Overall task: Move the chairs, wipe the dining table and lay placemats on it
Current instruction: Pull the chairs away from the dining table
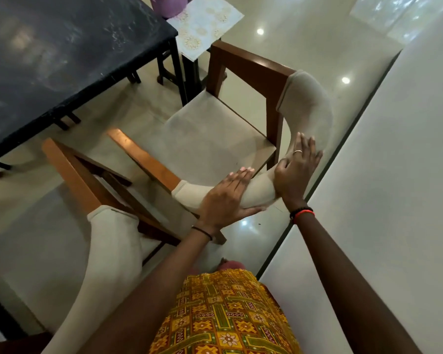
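Note:
A wooden chair [215,129] with a beige seat and a curved beige padded backrest stands pulled out from the dark dining table [62,47]. My left hand [225,198] lies on the backrest with straight fingers on top and the thumb underneath. My right hand [296,167] presses flat against the backrest's outer side, fingers straight. A second chair of the same kind [105,241] stands at the lower left, beside the first. A pale patterned placemat [205,24] lies on a stand past the table's corner.
A white wall [381,200] runs close along the right, just behind the chair's backrest. A purple container [166,5] stands at the top, next to the placemat. Glossy pale floor tiles [292,34] stretch beyond the chair.

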